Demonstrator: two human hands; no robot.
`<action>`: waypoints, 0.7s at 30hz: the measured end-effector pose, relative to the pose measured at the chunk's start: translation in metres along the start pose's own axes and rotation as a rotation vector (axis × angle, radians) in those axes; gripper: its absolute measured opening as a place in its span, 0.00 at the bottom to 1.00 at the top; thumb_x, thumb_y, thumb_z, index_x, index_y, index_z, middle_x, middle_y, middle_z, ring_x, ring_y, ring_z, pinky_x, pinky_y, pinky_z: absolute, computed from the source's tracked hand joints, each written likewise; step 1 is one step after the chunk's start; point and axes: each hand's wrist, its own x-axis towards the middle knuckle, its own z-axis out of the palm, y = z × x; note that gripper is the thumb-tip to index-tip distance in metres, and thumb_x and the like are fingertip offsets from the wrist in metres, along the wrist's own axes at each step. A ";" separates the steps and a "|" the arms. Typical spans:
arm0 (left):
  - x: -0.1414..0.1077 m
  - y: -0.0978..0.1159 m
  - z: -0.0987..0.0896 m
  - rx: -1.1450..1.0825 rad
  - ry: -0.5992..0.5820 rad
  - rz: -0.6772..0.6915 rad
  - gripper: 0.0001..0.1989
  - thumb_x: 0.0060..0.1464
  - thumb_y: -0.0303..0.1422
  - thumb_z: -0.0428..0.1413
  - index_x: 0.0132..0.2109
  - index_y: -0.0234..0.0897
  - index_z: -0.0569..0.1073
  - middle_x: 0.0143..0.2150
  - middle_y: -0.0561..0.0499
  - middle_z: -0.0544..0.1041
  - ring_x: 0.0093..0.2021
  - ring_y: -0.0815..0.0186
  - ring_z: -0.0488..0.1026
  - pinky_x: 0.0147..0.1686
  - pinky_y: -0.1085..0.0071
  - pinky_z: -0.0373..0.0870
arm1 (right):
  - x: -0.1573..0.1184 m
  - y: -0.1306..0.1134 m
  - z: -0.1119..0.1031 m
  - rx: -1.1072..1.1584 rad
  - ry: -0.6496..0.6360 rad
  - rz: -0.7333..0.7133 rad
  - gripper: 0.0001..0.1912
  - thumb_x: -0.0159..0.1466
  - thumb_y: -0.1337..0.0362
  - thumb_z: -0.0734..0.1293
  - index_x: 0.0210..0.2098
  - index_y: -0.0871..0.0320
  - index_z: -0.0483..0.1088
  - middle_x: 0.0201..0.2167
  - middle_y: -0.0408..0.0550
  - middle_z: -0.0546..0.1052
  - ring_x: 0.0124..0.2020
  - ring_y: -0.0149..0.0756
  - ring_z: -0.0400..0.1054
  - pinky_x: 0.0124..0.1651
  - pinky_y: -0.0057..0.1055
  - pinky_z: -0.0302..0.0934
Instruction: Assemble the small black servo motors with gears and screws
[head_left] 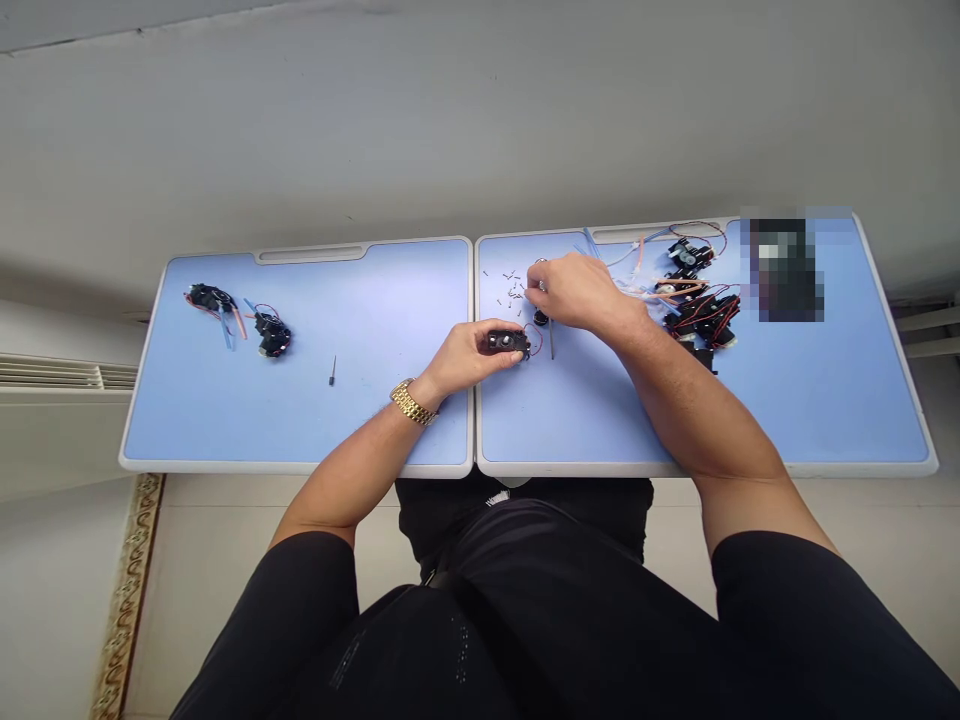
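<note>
Hands forward — left hand (466,358) grips a black servo (508,343), right hand (574,291) arched.

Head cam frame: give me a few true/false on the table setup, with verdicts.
1. The left hand holds a black servo with a red wire. True.
2. The gold watch is on the right wrist. False: it is on the left wrist.
3. Small screws lie scattered by the right hand. True.
4. The right hand touches the wired pile. False: it is apart from the pile.
5. The table is two blue panels side by side. True.
6. Two black assemblies lie on the right panel. False: they lie on the left panel.
</note>
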 end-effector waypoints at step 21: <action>0.000 -0.005 0.002 -0.034 0.035 0.229 0.25 0.57 0.39 0.75 0.61 0.41 0.84 0.60 0.43 0.87 0.60 0.56 0.85 0.66 0.56 0.81 | -0.074 0.001 -0.054 0.406 0.492 -0.277 0.13 0.77 0.51 0.65 0.44 0.50 0.78 0.33 0.47 0.83 0.32 0.43 0.73 0.39 0.40 0.60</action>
